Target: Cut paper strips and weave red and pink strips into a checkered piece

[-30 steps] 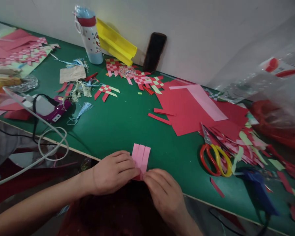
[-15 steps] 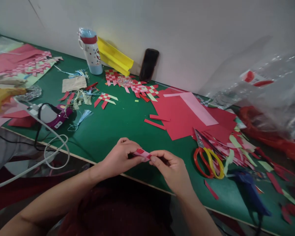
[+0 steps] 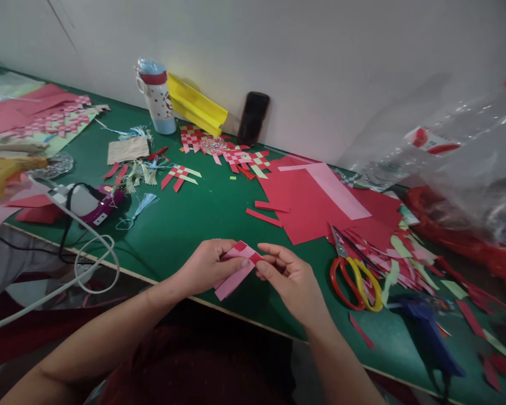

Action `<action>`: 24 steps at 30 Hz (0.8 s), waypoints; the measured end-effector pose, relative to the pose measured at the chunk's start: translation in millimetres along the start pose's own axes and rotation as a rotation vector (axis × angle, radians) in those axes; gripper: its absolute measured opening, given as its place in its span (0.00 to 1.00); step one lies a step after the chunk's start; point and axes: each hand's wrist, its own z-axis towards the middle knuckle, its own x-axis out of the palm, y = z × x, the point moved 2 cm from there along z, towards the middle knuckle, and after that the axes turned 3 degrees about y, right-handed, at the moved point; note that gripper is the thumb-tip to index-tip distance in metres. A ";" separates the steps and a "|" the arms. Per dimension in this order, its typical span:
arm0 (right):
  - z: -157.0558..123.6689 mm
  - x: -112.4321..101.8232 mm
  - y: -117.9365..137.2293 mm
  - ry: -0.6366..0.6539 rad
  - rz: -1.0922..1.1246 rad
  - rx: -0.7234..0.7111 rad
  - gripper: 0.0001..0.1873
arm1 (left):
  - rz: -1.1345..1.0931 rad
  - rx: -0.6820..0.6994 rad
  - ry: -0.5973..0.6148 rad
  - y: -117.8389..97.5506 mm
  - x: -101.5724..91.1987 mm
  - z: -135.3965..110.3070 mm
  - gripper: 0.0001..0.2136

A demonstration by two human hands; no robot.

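Observation:
Above the table's front edge, my left hand [image 3: 208, 267] pinches a woven piece of pink and red paper strips [image 3: 235, 281], thumb on top. Pink strip ends stick out below that thumb. My right hand [image 3: 293, 281] is closed at the piece's right corner, thumb and forefinger pinching its red end; the other fingers are curled loosely. To the right lie scissors [image 3: 356, 281] with one red and one yellow handle. Two narrow red strips [image 3: 265, 217] rest beyond my hands, beside large red paper sheets [image 3: 297, 208]. A small woven piece [image 3: 180, 175] lies farther left.
A bottle [image 3: 156, 98], a yellow folded tray [image 3: 196, 104] and a phone [image 3: 253, 118] stand along the wall. At right are paper scraps [image 3: 398, 261], a blue glue gun [image 3: 430, 332] and a plastic bag [image 3: 472, 152]. A white cable [image 3: 105, 256] loops over the left front edge.
The woven paper piece has been turned, so its flat face and pink strip ends now show. My right fingers have opened slightly. The view has shifted a little.

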 end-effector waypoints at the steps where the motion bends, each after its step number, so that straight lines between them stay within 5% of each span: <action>1: 0.0 -0.1 0.4 -0.007 -0.020 -0.006 0.21 | -0.030 -0.029 0.008 1.2 0.3 -0.1 0.14; 20: 5.8 12.4 9.5 0.023 -0.134 -0.101 0.14 | -0.041 -0.044 -0.028 4.5 1.4 1.4 0.16; 24: 6.1 13.8 6.8 -0.054 -0.135 -0.088 0.13 | -0.061 -0.062 -0.040 6.2 0.3 1.0 0.15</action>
